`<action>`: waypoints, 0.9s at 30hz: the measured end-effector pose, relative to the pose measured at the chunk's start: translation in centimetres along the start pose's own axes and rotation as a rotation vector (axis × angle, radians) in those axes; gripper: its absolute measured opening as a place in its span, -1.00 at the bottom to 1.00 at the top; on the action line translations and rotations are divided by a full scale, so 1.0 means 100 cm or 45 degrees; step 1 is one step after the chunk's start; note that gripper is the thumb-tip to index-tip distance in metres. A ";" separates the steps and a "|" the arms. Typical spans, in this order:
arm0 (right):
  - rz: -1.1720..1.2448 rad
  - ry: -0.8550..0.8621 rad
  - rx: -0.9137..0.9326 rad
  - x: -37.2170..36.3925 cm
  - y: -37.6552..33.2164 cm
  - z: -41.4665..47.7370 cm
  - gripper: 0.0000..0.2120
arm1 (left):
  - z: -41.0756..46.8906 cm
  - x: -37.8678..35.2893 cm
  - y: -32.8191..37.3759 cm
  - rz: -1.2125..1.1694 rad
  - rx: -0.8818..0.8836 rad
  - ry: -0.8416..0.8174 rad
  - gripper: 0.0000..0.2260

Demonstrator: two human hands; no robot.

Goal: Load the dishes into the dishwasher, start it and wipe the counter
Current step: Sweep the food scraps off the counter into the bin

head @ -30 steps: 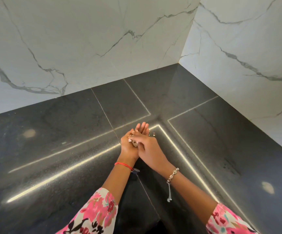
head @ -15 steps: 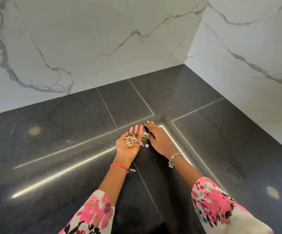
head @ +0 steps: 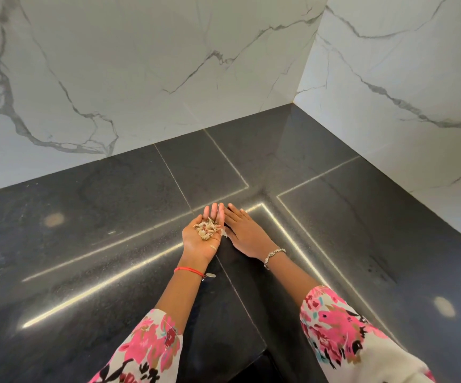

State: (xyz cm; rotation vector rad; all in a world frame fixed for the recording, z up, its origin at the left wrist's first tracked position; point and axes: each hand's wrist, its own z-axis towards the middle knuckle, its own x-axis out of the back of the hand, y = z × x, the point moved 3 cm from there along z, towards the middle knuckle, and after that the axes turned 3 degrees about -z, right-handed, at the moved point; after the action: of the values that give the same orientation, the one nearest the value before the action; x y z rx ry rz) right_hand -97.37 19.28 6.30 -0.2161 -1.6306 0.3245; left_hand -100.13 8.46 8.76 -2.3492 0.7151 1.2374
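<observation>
- The left hand (head: 203, 246) lay palm up over the dark worktop (head: 99, 205); its fingers (head: 213, 212) were straight and together, carrying a small heap of pale scraps (head: 206, 230)
- The right hand (head: 247, 233) lay palm down on the worktop just beside it; fingers straight, close together
- White marble walls (head: 141, 78) met in the corner behind

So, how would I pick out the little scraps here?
Find the dark counter where two white marble walls meet. Near its middle, the left hand lies palm up beside the palm-down right hand. The scraps are the pale flaky heap in that upturned palm.
</observation>
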 end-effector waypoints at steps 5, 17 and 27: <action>-0.069 0.068 0.056 0.001 -0.001 -0.027 -0.57 | -0.006 0.005 0.005 -0.002 0.011 0.016 -0.70; -0.157 0.258 -0.221 -0.004 -0.017 -0.080 -0.61 | -0.028 0.021 0.011 -0.004 -0.001 0.050 -0.70; 0.478 0.733 -0.496 0.045 -0.035 -0.078 -0.86 | -0.035 0.030 -0.006 0.076 0.041 0.081 -0.67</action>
State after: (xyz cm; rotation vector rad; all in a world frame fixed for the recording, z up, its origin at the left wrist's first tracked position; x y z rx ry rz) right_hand -89.81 18.12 12.15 -0.8394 -1.0598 0.1969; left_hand -96.07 6.29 8.13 -2.3663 0.8250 1.1706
